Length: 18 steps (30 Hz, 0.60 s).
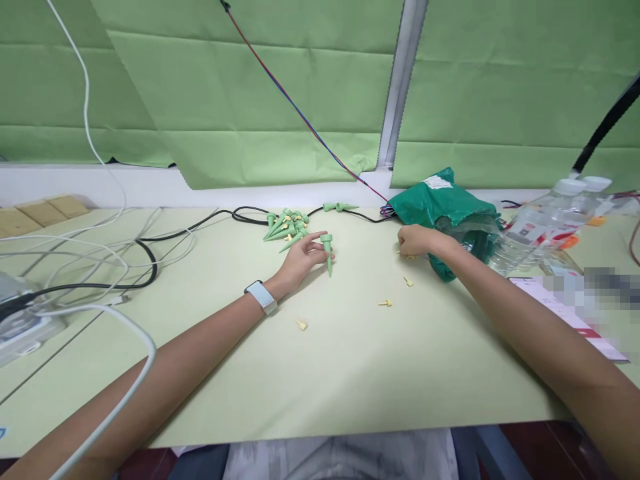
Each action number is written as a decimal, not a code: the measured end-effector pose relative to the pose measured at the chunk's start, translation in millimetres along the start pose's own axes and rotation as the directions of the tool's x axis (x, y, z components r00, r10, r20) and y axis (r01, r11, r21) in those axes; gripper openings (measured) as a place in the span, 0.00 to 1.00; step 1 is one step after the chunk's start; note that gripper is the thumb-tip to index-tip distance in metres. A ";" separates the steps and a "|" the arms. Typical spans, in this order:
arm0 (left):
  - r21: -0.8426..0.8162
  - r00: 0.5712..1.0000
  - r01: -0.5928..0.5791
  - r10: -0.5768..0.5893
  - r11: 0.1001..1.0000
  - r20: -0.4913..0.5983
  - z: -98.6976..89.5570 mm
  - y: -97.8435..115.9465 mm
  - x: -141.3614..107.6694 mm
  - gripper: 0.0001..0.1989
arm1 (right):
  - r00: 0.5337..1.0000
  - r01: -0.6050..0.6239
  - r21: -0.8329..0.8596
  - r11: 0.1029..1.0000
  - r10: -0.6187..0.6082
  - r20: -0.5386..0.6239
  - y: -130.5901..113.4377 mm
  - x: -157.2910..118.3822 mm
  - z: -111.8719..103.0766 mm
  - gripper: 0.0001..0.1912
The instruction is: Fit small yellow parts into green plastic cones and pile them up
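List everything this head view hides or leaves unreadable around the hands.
Head view:
- Left hand: its fingers' contact hides whether it grips the green plastic spike.
- Yellow piece: partly covered by the right hand.
- Pile of green spikes: lower pieces hidden by upper ones; too small to count.
- Green plastic bag: folds hide any contents.
- Paper sheet: a pixelated blur hides part of it.
- Grey device: cut off by the left edge, crossed by cables.

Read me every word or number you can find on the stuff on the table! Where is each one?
Clear plastic water bottle: its red and white label is too small and blurred to read.
White sticker on the green plastic bag: too blurred to read.
White paper sheet with a red stripe: too small to read, and part is pixelated.
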<state>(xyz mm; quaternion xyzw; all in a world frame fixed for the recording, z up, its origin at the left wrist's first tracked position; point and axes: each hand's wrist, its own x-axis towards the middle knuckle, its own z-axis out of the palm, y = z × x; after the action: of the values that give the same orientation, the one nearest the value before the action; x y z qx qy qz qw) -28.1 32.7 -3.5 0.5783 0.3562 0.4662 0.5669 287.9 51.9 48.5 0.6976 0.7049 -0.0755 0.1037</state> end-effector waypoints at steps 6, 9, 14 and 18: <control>0.007 1.000 0.010 -0.010 1.000 -0.005 0.3 0.2 -0.1 0.33 | 0.986 0.109 0.144 0.984 -0.089 -0.138 -4.8 5.7 6.4 0.08; 0.034 1.000 0.012 -0.011 0.999 -0.019 0.8 0.5 0.3 0.32 | 0.948 0.262 0.266 0.928 -0.196 -0.252 -10.3 6.3 6.3 0.04; 0.053 1.000 0.010 -0.008 0.999 -0.025 0.8 0.8 0.2 0.33 | 0.893 0.414 0.519 0.748 -0.224 -0.390 -18.7 1.4 0.6 0.05; 0.065 1.000 0.004 -0.004 0.998 -0.002 0.8 2.8 -1.5 0.35 | 0.876 0.482 0.724 0.494 -0.238 -0.420 -34.3 -5.6 2.2 0.05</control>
<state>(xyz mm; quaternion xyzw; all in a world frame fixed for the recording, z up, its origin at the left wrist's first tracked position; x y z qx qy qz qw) -28.2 30.7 -0.9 0.5953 0.3727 0.4537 0.5485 253.8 45.5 46.4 0.5045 0.7284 -0.3153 -0.3399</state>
